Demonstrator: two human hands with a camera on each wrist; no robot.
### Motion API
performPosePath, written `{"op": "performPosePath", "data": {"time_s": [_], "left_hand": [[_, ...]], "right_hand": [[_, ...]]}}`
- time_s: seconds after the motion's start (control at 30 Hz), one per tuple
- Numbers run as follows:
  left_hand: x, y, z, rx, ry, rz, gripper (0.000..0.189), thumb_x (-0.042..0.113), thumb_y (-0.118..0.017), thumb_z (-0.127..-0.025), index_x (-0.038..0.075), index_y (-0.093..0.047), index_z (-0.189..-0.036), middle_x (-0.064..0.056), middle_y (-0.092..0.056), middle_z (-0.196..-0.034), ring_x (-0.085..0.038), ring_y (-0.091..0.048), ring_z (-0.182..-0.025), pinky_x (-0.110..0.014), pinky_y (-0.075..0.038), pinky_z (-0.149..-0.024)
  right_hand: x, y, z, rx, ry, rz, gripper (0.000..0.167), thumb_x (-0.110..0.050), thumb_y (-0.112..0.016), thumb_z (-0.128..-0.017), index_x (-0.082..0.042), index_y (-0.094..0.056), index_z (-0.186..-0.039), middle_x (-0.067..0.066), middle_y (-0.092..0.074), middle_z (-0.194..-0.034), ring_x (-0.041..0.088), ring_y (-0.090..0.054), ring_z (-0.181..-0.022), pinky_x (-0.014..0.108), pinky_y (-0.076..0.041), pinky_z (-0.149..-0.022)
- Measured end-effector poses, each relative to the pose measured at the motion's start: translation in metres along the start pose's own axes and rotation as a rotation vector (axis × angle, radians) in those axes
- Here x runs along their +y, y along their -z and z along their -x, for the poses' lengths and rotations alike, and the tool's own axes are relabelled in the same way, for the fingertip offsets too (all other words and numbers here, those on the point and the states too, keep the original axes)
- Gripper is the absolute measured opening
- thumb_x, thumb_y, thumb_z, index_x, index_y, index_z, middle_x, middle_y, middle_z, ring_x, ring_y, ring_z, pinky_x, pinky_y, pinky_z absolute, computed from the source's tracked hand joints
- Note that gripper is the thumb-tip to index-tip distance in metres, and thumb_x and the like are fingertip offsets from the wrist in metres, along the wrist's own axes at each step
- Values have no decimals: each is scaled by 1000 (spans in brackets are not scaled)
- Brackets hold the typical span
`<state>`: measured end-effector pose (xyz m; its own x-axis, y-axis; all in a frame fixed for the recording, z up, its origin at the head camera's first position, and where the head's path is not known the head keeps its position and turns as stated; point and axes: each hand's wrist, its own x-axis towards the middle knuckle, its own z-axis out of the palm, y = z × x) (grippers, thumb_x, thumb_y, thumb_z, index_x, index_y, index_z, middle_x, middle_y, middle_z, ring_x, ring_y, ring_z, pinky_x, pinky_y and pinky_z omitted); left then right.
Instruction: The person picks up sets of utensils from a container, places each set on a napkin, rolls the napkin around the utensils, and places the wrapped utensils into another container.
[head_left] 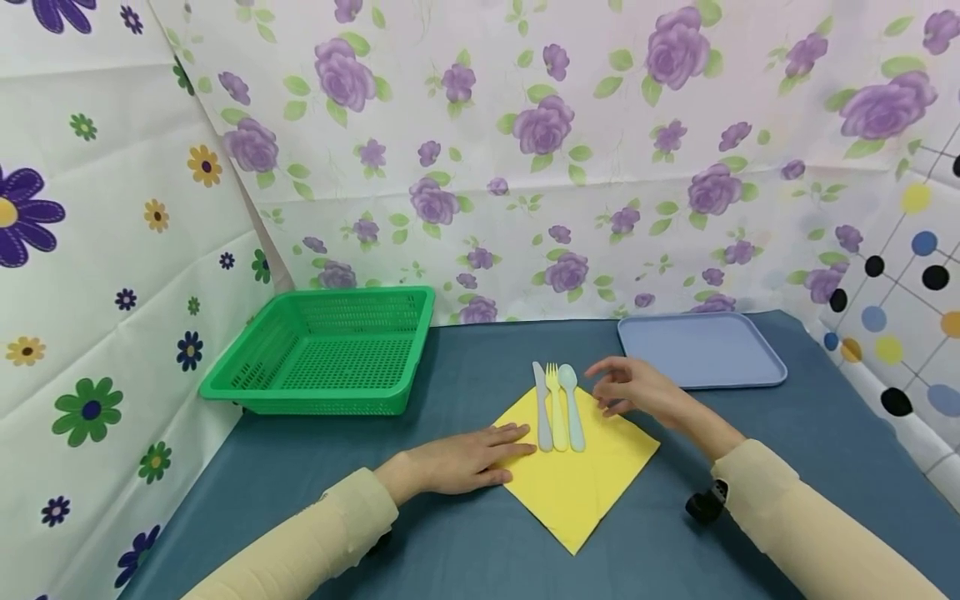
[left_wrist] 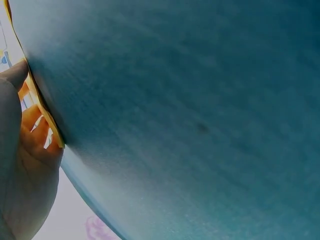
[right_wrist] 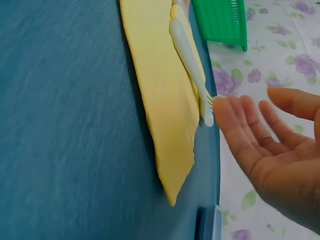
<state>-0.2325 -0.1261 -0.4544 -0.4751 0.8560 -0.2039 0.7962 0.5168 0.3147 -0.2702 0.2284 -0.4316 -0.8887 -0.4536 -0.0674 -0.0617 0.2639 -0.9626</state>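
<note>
A yellow napkin (head_left: 576, 500) lies as a diamond on the table, with a grey-blue knife (head_left: 543, 412), a yellow fork (head_left: 557, 412) and a pale green spoon (head_left: 573, 412) side by side over its upper half. Their handles point toward me, and their heads reach past the napkin's far edge. My left hand (head_left: 468, 460) rests flat on the napkin's left corner, fingers spread. Just right of the spoon's bowl is my right hand (head_left: 636, 385), holding nothing. In the right wrist view its fingers (right_wrist: 240, 125) are loosely bent, close to the spoon (right_wrist: 186, 52).
A green slotted basket (head_left: 326, 400) stands at the back left of the blue-covered table (head_left: 450, 550). At the back right lies a light blue tray (head_left: 701, 350). Flowered cloth (head_left: 480, 167) hangs behind, and patterned cloths hang at both sides.
</note>
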Motion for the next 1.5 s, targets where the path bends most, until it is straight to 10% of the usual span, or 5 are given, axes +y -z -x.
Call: {"op": "performPosePath", "data": {"time_s": [0.43,0.73,1.5], "left_hand": [[2,-2,0,33,30,5,52,47,-43,-112,29,-39,-161,6,-20,-173,-14,-20,-158,-40,-30,-124],[2,-6,0,124,-47,-64,43,42,-47,-112,24,-48,-151,-2,-35,-166,-18,-34,-152,-38,-36,-121],[19,-1,3,140,-177,-150,43,45,-54,-109,26,-55,-147,4,-53,-149,-11,-50,-138,-33,-40,-116]], "right_hand": [[0,-8,31,13,339,313,24,-8,-60,-107,-3,-68,-128,24,-67,-125,35,-65,-114,31,-56,-96],[6,-20,49,-43,349,508,29,-2,-65,-102,-10,-67,-130,3,-67,-125,27,-62,-119,59,-50,-101],[8,-35,83,-251,253,778,43,-23,-67,-105,-28,-59,-147,-4,-50,-156,26,-45,-145,56,-44,-111]]}}
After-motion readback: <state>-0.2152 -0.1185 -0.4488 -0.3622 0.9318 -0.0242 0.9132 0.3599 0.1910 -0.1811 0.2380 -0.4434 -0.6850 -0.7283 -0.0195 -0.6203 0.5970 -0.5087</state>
